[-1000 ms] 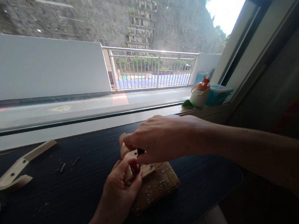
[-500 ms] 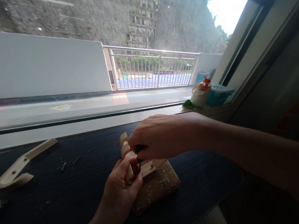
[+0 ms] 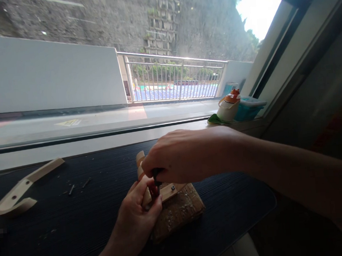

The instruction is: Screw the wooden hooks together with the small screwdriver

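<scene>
My right hand (image 3: 173,157) is closed round the dark handle of a screwdriver (image 3: 157,179), its shaft pointing down onto a pale wooden piece (image 3: 166,192). My left hand (image 3: 138,208) grips that piece, thumb and fingers close around the shaft's tip, so the tip is hidden. A small bolt (image 3: 173,188) shows in the strip to the right of the shaft. Curved pale ends of the piece (image 3: 140,158) rise beyond my fingers. Underneath lies a rough brown wooden block (image 3: 180,217) with a scarred, spotted top.
A hook-shaped pale wooden piece (image 3: 21,189) with two dark holes lies at the left on the black table (image 3: 78,224). Loose screws (image 3: 72,190) lie near it. On the sill stand a white bottle with an orange top (image 3: 228,106) and a teal box (image 3: 248,109).
My right hand has turned slightly and shifted a little left with the screwdriver. My left hand keeps its grip on the wooden piece. The whole view has drifted slightly.
</scene>
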The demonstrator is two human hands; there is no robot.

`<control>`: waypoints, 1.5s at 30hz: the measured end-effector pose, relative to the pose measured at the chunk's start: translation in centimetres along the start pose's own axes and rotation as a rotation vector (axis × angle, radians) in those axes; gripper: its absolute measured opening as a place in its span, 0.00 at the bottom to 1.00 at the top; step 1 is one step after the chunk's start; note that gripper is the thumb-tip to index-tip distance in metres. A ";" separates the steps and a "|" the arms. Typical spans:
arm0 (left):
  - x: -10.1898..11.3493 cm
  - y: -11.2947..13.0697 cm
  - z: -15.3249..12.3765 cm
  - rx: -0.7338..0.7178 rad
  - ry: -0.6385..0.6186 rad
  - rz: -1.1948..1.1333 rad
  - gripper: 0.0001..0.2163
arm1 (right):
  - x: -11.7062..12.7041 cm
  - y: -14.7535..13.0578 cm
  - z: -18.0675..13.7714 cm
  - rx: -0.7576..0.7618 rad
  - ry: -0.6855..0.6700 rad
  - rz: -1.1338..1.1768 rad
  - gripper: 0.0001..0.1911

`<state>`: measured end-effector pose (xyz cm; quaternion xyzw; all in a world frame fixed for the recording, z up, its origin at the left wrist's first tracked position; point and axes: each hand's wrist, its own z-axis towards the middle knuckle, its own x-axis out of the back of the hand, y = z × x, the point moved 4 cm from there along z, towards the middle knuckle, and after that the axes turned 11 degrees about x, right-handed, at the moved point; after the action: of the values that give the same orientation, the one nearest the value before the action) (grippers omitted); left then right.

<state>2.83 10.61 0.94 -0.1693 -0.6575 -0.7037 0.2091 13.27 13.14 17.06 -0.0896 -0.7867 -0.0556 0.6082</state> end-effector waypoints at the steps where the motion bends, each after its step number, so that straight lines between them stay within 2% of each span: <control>1: 0.1 0.1 0.0 0.000 0.008 0.008 0.09 | -0.1 0.0 0.1 0.002 -0.006 0.008 0.07; 7: 0.2 0.0 0.0 -0.009 0.011 0.013 0.10 | 0.0 -0.2 0.5 -0.055 0.000 0.040 0.11; 14: -0.1 -0.1 0.0 -0.021 -0.018 -0.019 0.08 | 0.4 -0.5 0.3 -0.046 -0.095 0.024 0.10; 18: 0.0 -0.2 0.0 -0.025 -0.006 0.011 0.06 | 0.1 -0.3 0.5 0.002 -0.079 -0.056 0.10; 22: 0.1 0.1 0.1 -0.035 0.023 0.047 0.07 | -0.4 0.0 0.8 -0.007 -0.037 -0.006 0.10; 28: 0.1 0.2 0.0 -0.020 0.023 0.004 0.07 | -0.6 0.3 0.8 -0.107 -0.002 0.026 0.11; 33: 0.0 -0.1 0.1 -0.026 -0.001 -0.025 0.10 | -0.1 0.3 0.0 -0.150 -0.025 0.067 0.10; 40: -0.1 -0.4 0.2 -0.004 -0.009 -0.028 0.08 | 0.1 0.0 0.3 0.010 -0.038 -0.016 0.08; 45: 0.0 0.1 0.1 -0.003 0.003 0.007 0.07 | -0.5 0.5 0.7 0.008 0.035 0.003 0.08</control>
<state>2.88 10.67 1.00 -0.1709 -0.6555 -0.7043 0.2125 12.80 13.73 16.40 -0.0873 -0.7761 -0.0529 0.6223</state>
